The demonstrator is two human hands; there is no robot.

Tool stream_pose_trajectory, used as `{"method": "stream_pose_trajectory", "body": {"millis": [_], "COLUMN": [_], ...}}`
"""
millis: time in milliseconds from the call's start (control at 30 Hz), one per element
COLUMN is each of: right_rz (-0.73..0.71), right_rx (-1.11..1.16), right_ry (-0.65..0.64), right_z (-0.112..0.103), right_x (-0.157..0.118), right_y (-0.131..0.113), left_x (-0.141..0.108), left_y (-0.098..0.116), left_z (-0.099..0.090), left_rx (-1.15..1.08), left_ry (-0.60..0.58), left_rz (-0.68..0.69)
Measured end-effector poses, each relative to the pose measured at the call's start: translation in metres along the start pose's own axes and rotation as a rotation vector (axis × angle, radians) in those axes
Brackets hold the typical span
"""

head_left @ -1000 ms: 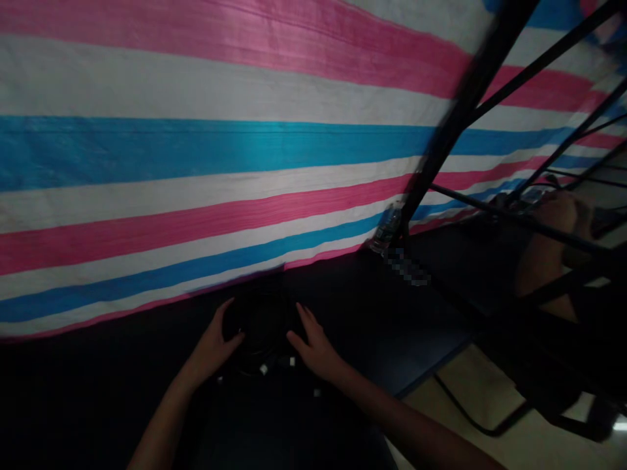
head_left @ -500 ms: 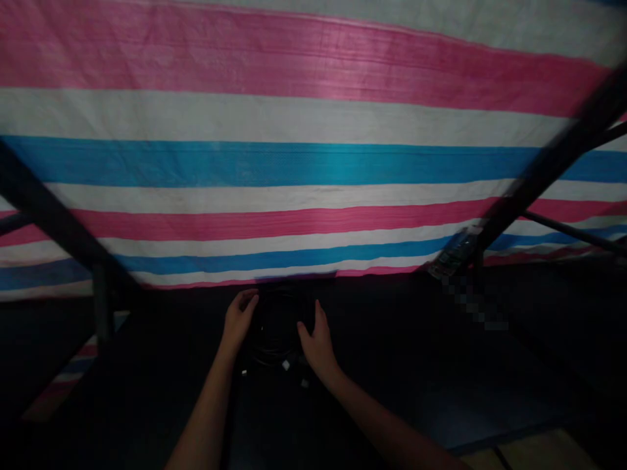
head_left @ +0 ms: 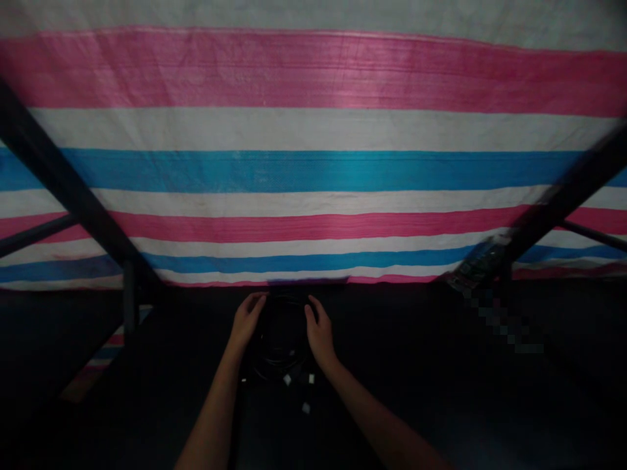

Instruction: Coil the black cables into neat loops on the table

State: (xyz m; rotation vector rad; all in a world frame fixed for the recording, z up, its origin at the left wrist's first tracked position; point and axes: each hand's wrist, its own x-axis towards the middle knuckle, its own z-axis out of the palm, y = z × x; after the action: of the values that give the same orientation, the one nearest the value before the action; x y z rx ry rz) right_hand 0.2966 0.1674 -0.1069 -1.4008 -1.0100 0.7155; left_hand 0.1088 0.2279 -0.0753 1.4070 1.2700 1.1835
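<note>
A coil of black cables (head_left: 272,361) lies on the dark surface in front of me, dim and hard to make out against it. Its left side is in my left hand (head_left: 247,321), with thumb and fingers curled round the edge. On the other side my right hand (head_left: 321,331) grips the coil's right edge, thumb and fingers bent toward it. Several small pale plug ends show below the coil, among them a silvery plug (head_left: 287,379) and a white plug (head_left: 311,378). Shadow hides the fingertips' exact contact.
A pink, white and blue striped sheet (head_left: 313,171) hangs behind the dark surface (head_left: 421,378). Black slanted posts stand at left (head_left: 73,179) and right (head_left: 568,196). A clear plastic bottle (head_left: 482,261) leans by the right post.
My right hand has shifted up along the coil, its fingers bending inward more. Another white plug now shows beside it. The whole view has swung slightly left.
</note>
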Motion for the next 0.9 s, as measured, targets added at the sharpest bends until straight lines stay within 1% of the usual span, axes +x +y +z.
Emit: {"method": "stream_pose_trajectory", "body": {"millis": [133, 300, 400, 467, 533, 600, 667, 733, 900], "right_rz": [0.006, -0.027, -0.047, -0.073, -0.102, -0.136, -0.169, -0.190, -0.183], "right_rx": [-0.005, 0.008, 0.002, -0.020, -0.044, -0.065, -0.077, -0.081, -0.112], "right_ry": [0.025, -0.060, -0.121, -0.178, -0.274, -0.386, -0.449, -0.441, -0.279], "right_z": [0.006, -0.002, -0.012, -0.020, -0.025, -0.028, -0.028, -0.026, -0.019], "right_x": [-0.007, -0.001, 0.007, 0.011, 0.013, 0.012, 0.009, 0.007, 0.011], "right_y": [0.001, 0.007, 0.008, 0.005, 0.001, -0.002, -0.005, -0.005, 0.000], "left_x": [0.001, 0.004, 0.006, 0.008, 0.009, 0.010, 0.011, 0.011, 0.007], "left_y": [0.000, -0.006, -0.011, -0.014, -0.015, -0.016, -0.015, -0.014, -0.007], "left_z": [0.001, 0.000, -0.007, -0.014, -0.020, -0.023, -0.024, -0.023, -0.021], "left_rx": [-0.018, -0.002, -0.099, -0.201, -0.261, -0.265, -0.241, -0.196, -0.121], "left_ry": [-0.028, -0.031, -0.016, 0.028, 0.079, 0.096, 0.084, 0.062, 0.043], "left_rz": [-0.031, -0.049, -0.071, -0.091, -0.114, -0.135, -0.146, -0.148, -0.168]}}
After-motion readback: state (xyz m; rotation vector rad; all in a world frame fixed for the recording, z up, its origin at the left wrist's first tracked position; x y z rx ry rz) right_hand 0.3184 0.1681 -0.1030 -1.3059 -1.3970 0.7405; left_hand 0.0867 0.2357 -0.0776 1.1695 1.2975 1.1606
